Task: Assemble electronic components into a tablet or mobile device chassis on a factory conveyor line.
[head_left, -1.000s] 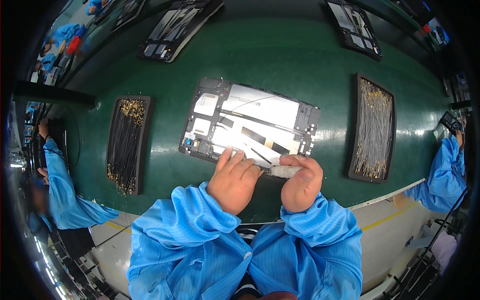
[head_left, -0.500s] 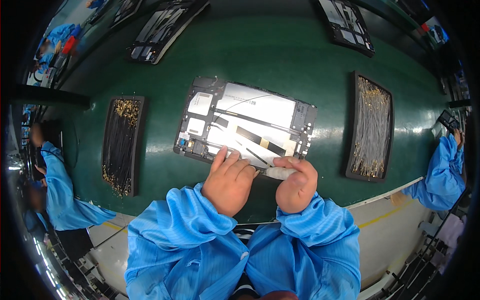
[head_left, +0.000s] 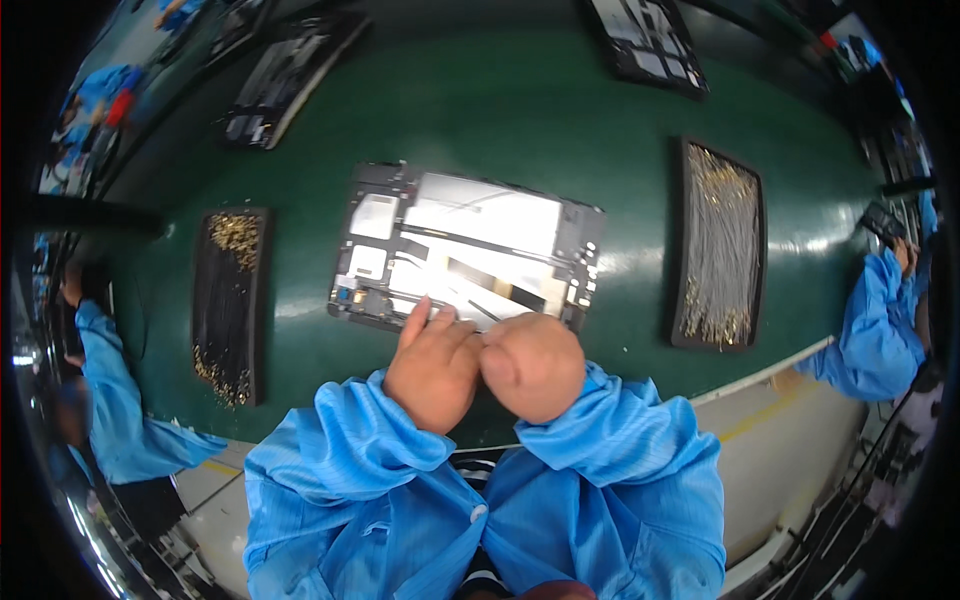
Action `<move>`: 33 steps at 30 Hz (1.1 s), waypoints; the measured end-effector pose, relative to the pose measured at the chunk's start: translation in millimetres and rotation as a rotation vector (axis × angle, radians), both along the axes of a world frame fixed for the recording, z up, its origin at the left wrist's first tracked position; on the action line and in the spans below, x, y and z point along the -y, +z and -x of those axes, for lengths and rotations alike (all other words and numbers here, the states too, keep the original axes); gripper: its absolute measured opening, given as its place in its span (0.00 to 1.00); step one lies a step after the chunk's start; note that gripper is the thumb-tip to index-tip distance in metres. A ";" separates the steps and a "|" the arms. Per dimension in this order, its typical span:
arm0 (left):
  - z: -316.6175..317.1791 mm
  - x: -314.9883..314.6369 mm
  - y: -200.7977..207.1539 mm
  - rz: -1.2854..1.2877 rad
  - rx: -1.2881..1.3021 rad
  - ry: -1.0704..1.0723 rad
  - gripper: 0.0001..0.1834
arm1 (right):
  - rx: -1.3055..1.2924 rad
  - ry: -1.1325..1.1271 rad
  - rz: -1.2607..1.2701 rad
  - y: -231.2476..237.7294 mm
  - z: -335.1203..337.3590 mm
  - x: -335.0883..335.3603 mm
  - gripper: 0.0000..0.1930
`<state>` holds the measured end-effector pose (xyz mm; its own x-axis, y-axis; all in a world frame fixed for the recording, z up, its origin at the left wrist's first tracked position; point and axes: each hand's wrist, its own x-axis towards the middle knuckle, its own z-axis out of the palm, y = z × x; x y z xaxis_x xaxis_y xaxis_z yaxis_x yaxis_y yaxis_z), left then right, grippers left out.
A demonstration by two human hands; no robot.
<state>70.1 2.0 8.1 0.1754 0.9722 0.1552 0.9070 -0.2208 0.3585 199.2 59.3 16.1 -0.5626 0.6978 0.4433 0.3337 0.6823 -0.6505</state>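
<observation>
An opened tablet frame (head_left: 470, 245) with a silver plate and dark circuit parts lies flat on the green belt (head_left: 520, 110). Both hands sit at its near edge, knuckles touching. My left hand (head_left: 432, 368) has its fingers stretched onto the frame's lower edge, the forefinger pointing up. My right hand (head_left: 537, 365) is curled into a fist beside it. Whatever lies between or under the hands is hidden.
A black tray of dark cables with gold ends (head_left: 230, 300) lies to the left, and a tray of grey cables (head_left: 720, 245) to the right. More opened devices (head_left: 285, 75) (head_left: 650, 40) lie farther back. Other people's blue sleeves (head_left: 105, 410) (head_left: 875, 320) reach in at both sides.
A white strip held between the hands showed earlier; now the hands have closed together and it is out of sight. The view has shifted slightly.
</observation>
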 end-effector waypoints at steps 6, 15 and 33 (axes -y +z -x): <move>54.1 -19.6 13.9 -0.203 -0.267 0.154 0.09 | -0.472 -0.689 1.059 23.4 -33.9 -11.2 0.17; 118.6 -53.7 8.7 0.389 0.669 0.837 0.27 | -0.211 -0.511 1.634 14.1 -47.0 -5.1 0.20; 296.7 -184.6 -23.9 -0.091 1.888 1.235 0.11 | -0.163 -0.477 1.499 -3.0 -51.2 -21.5 0.15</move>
<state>-226.6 186.6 -15.8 -0.6702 0.4377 -0.5993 -0.6862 -0.0578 0.7251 250.4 80.9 13.1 -0.1893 0.6318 -0.7517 0.1831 -0.7294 -0.6591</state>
